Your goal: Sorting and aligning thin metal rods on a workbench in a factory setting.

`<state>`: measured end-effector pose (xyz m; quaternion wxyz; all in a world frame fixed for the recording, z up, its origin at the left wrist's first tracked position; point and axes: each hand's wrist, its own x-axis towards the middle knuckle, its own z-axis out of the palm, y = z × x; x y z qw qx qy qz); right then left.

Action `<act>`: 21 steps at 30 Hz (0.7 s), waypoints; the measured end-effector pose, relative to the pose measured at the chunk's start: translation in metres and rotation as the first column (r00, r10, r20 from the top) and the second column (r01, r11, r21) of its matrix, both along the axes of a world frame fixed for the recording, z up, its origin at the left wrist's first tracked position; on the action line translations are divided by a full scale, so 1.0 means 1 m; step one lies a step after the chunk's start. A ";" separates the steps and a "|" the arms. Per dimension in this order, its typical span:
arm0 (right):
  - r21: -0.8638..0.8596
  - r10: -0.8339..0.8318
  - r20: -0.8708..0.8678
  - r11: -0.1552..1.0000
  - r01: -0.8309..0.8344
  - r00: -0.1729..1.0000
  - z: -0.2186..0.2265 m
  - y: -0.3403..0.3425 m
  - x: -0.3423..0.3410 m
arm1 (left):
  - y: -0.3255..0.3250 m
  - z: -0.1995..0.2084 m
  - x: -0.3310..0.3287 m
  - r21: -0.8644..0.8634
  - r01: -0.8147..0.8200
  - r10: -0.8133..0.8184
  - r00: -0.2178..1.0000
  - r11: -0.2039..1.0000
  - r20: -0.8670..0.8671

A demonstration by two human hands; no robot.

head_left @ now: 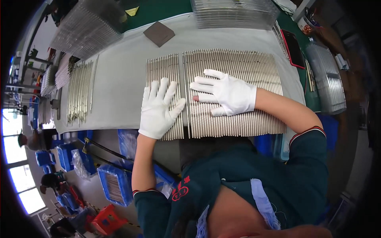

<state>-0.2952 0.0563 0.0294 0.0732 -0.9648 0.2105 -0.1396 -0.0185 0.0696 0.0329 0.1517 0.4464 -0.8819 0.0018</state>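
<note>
Many thin silvery metal rods lie side by side on a pale cloth (pixel 115 79), split by a narrow gap into a smaller left group (pixel 162 65) and a wider right group (pixel 246 65). My left hand (pixel 156 113), in a white glove, rests flat on the left group with its fingers spread. Across the right group lies my right hand (pixel 234 95), also gloved in white, palm down and fingers apart. One bare fingertip shows through that glove. Neither hand grips a rod; the parts of the rods under the palms are hidden.
A brown-grey block (pixel 159 34) sits beyond the rods. Stacked clear plastic trays (pixel 234 14) stand at the back, with another tall stack (pixel 89 27) at far left. More rods (pixel 79 91) lie leftward. A red-edged phone (pixel 293 48) is at right. Blue crates (pixel 113 184) stand below.
</note>
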 end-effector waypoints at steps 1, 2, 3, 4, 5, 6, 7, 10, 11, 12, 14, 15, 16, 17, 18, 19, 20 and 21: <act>0.043 -0.012 -0.044 0.999 0.014 0.999 0.002 0.003 -0.006 | 0.003 -0.004 -0.008 -0.052 0.023 -0.022 1.000 0.998 0.011; 0.048 -0.045 -0.041 0.998 0.047 0.998 0.000 0.009 -0.013 | 0.004 -0.001 -0.018 -0.005 0.056 -0.056 0.998 0.998 -0.013; 0.054 -0.065 -0.050 0.996 0.067 0.997 0.001 0.015 -0.017 | 0.009 0.000 -0.028 -0.001 0.079 -0.079 0.996 0.997 -0.028; 0.058 -0.081 -0.057 0.995 0.085 0.995 0.004 0.022 -0.019 | 0.012 0.003 -0.034 0.035 0.093 -0.092 0.995 0.995 -0.036; 0.020 -0.113 -0.040 0.993 0.114 0.993 0.006 0.031 -0.020 | 0.017 0.006 -0.040 0.072 0.104 -0.101 0.994 0.992 -0.044; 0.035 -0.121 -0.070 0.992 0.124 0.990 0.008 0.041 -0.020 | 0.025 0.007 -0.042 0.096 0.110 -0.104 0.993 0.989 -0.063; 0.091 -0.135 -0.095 0.985 0.143 0.986 0.014 0.053 -0.022 | 0.035 0.002 -0.046 0.068 0.139 -0.135 0.989 0.988 -0.059; 0.191 -0.225 -0.106 0.951 0.242 0.969 0.017 0.093 -0.021 | 0.067 0.004 -0.038 0.117 0.198 -0.195 0.980 0.973 -0.037; 0.192 -0.264 -0.104 0.941 0.280 0.959 0.018 0.101 -0.017 | 0.073 0.010 -0.031 0.160 0.197 -0.195 0.980 0.967 -0.029; 0.193 -0.304 -0.101 0.928 0.318 0.947 0.019 0.107 -0.013 | 0.076 0.008 -0.024 0.122 0.139 -0.141 0.990 0.983 0.007; 0.192 -0.377 -0.068 0.904 0.383 0.924 0.018 0.111 -0.003 | 0.069 0.008 -0.014 0.096 0.085 -0.089 0.995 0.992 0.040; 0.185 -0.409 -0.060 0.892 0.413 0.911 0.017 0.112 0.002 | 0.068 0.003 -0.013 0.051 0.091 -0.093 0.994 0.995 0.052; 0.163 -0.423 -0.066 0.889 0.428 0.904 0.015 0.111 0.007 | 0.066 0.004 -0.015 0.072 0.097 -0.100 0.994 0.993 0.041; 0.159 -0.445 -0.062 0.879 0.449 0.893 0.013 0.109 0.013 | 0.063 0.004 -0.019 0.091 0.103 -0.107 0.994 0.990 0.029; 0.154 -0.468 -0.058 0.869 0.471 0.882 0.011 0.108 0.018 | 0.062 0.002 -0.021 0.070 0.123 -0.125 0.991 0.990 0.036; 0.115 -0.478 -0.051 0.870 0.480 0.877 0.007 0.106 0.020 | 0.060 -0.003 -0.022 0.056 0.138 -0.139 0.990 0.989 0.017; 0.105 -0.480 -0.043 0.870 0.481 0.876 0.005 0.104 0.022 | 0.058 -0.005 -0.023 0.042 0.154 -0.154 0.988 0.987 -0.002; 0.095 -0.482 -0.035 0.870 0.483 0.875 0.004 0.102 0.024 | 0.058 -0.005 -0.023 0.051 0.160 -0.160 0.987 0.986 -0.001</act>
